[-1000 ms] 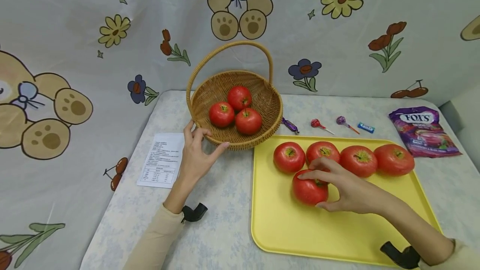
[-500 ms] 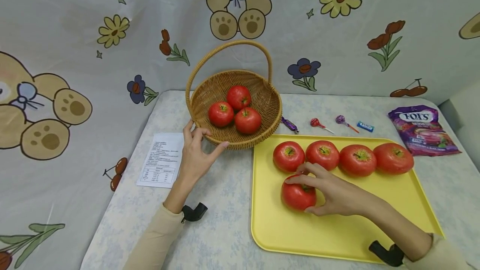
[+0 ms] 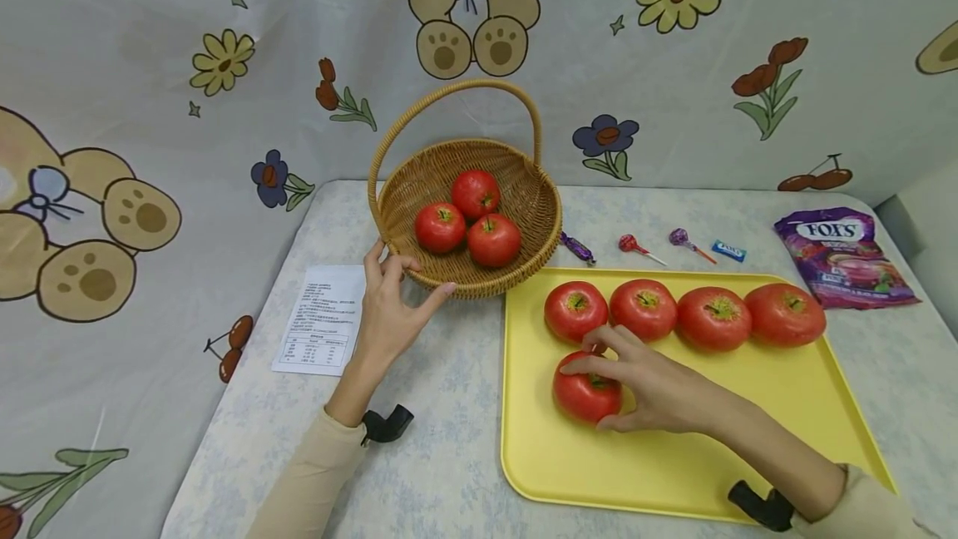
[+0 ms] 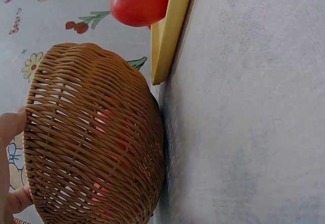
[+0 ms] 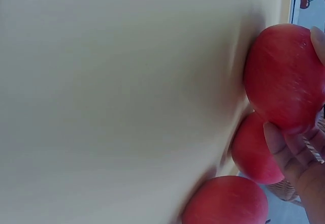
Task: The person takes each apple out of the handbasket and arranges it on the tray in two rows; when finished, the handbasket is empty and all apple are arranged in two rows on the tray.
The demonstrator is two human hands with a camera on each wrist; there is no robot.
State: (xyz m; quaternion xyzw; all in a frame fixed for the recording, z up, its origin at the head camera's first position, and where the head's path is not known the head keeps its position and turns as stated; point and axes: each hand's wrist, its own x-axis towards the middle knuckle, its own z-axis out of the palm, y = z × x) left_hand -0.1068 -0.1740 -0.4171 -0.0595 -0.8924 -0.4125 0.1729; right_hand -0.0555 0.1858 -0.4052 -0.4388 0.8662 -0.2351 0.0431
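Left of centre in the head view, a printed paper sheet lies on the table, and just right of it the left hand grips the near rim of the wicker basket, thumb and fingers curled round the weave. Three red apples sit inside the basket, apart from that hand. Right of the basket, in the lower middle of the frame, the yellow tray carries a single apple near its left edge; the right hand grasps this apple from its right side, fingers curled over the top and thumb below, with the apple resting on the tray. Directly behind it a row of four apples crosses the tray, the leftmost just beyond the fingertips. Above the tray lie small candies, and at far right a purple candy bag.
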